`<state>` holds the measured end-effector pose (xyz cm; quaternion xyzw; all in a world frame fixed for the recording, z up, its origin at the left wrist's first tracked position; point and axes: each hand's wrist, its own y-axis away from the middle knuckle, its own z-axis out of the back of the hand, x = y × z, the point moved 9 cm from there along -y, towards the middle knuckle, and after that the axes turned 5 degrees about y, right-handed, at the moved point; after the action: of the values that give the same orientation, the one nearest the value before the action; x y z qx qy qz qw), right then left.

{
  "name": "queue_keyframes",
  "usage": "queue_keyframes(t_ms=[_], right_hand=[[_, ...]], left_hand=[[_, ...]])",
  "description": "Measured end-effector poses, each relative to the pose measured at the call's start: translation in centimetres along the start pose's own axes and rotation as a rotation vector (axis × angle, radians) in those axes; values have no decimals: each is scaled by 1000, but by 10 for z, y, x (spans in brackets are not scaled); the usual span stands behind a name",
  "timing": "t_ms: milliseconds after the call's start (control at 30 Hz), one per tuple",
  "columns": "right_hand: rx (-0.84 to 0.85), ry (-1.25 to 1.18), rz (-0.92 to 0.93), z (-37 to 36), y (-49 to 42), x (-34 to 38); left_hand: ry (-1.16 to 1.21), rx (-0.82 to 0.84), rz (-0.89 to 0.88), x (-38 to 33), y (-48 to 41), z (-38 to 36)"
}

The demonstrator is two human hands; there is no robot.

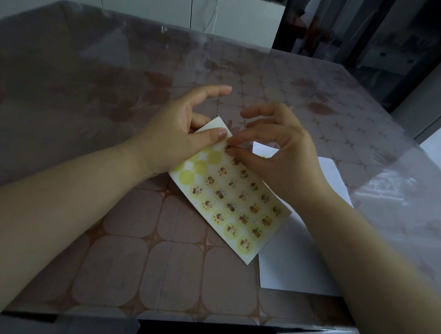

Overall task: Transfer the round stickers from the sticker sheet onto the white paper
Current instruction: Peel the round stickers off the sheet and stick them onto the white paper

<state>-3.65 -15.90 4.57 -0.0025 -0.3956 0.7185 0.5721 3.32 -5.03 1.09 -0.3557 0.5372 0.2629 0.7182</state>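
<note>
Pale yellow sticker sheet lying slantwise near the middle of the table, its lower right corner overlapping the white paper. Left hand grips the far end of the sheet, thumb pressed on top and the other fingers curled beneath or raised above it. Right hand pinches a round sticker between thumb and forefinger at the sheet's upper edge, just beside the left thumb; the remaining fingers are arched and spread. Whether this sticker is fully free of the sheet cannot be told. Three plain yellow circles sit along the left edge; the rest of the sheet carries rows of printed stickers. A clear plastic cover over a patterned cloth forms the table surface.
</note>
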Motion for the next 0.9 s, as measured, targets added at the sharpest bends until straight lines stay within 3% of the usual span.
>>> queue_keyframes(t_ms=[233, 500, 667, 900], right_hand=[[162, -198, -184, -12, 2, -17], [187, -307, -209, -12, 3, -17], [198, -243, -149, -12, 1, -13], [72, -22, -100, 1, -1, -6]], left_hand=[[-50, 37, 54, 8, -1, -4], [-88, 55, 89, 8, 0, -6], [-92, 46, 99, 9, 0, -5], [-4, 86, 218, 10, 6, -8]])
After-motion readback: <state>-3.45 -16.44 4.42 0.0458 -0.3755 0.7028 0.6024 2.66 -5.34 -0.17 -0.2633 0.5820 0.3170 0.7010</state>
